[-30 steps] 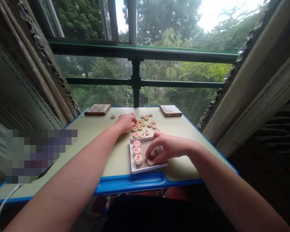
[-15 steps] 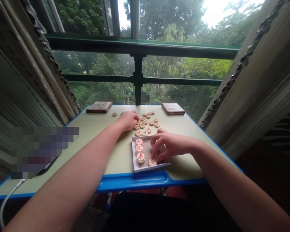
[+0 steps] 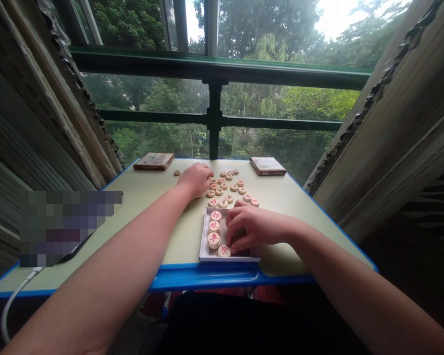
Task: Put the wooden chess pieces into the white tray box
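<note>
A shallow white tray (image 3: pixel 203 254) lies near the table's front edge with several round wooden chess pieces (image 3: pixel 213 227) marked in red along its left side. My right hand (image 3: pixel 249 228) rests inside the tray, fingers curled down and pressed on pieces there; what lies under them is hidden. One piece (image 3: pixel 224 251) sits just left of its fingertips. My left hand (image 3: pixel 198 178) is curled over the left edge of a loose cluster of pieces (image 3: pixel 229 187) farther back on the table; its fingertips are hidden.
The pale green table has a blue rim (image 3: pixel 207 278). Two flat boxes lie at the back, one left (image 3: pixel 154 161) and one right (image 3: pixel 267 166). A single piece (image 3: pixel 176 173) lies apart. A white cable (image 3: pixel 15 301) hangs off the left front. Window railing stands behind.
My right hand slid left inside the tray, toward the column of pieces. My left hand stayed on the loose cluster. The view shifted slightly.
</note>
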Demonstrator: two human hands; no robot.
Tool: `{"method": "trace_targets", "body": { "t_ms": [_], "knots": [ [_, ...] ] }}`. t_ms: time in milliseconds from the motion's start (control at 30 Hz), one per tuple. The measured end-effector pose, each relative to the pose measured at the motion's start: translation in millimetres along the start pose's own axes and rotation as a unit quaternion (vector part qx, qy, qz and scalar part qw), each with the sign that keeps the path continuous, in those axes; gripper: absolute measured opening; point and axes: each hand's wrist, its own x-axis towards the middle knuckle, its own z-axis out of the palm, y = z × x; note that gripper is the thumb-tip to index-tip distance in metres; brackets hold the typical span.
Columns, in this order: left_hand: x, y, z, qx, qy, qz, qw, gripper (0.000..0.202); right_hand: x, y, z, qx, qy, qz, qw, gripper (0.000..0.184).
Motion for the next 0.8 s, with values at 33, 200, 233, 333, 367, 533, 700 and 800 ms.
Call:
{"method": "trace_targets", "body": {
  "t_ms": [33,200,233,333,367,533,700,800],
  "knots": [
    [-1.0,2.8,-1.2,0.005,0.014,0.009,1.000,0.030,0.8,0.3,1.0,0.004,0.001,-0.003,1.000,0.014],
    [-4.0,21.5,-3.2,0.013,0.031,0.062,0.998,0.027,3.2,1.0,4.2,0.017,0.008,-0.007,1.000,0.013],
    [-4.3,25.2,-3.3,0.013,0.031,0.071,0.997,0.027,3.4,0.8,4.5,0.016,0.012,-0.006,1.000,0.013],
    [-5.2,35.1,-4.5,0.004,0.042,0.089,0.995,0.025,3.8,-0.1,5.5,0.010,0.025,-0.005,1.000,0.015],
    [-5.6,38.0,-5.2,0.000,0.049,0.095,0.994,0.024,4.0,-0.4,5.9,0.008,0.028,-0.005,1.000,0.015],
    [-7.2,49.5,-7.7,0.002,0.075,0.134,0.988,0.023,5.4,-1.7,8.0,-0.002,0.035,-0.018,0.999,0.015],
    [-6.7,51.5,-4.2,0.009,0.077,0.157,0.985,0.023,6.8,-4.2,8.7,-0.007,0.042,-0.028,0.999,0.014],
    [-6.4,49.8,-1.5,0.004,0.081,0.153,0.985,0.023,7.1,-5.9,8.8,-0.005,0.043,-0.039,0.998,0.012]
  ]
}}
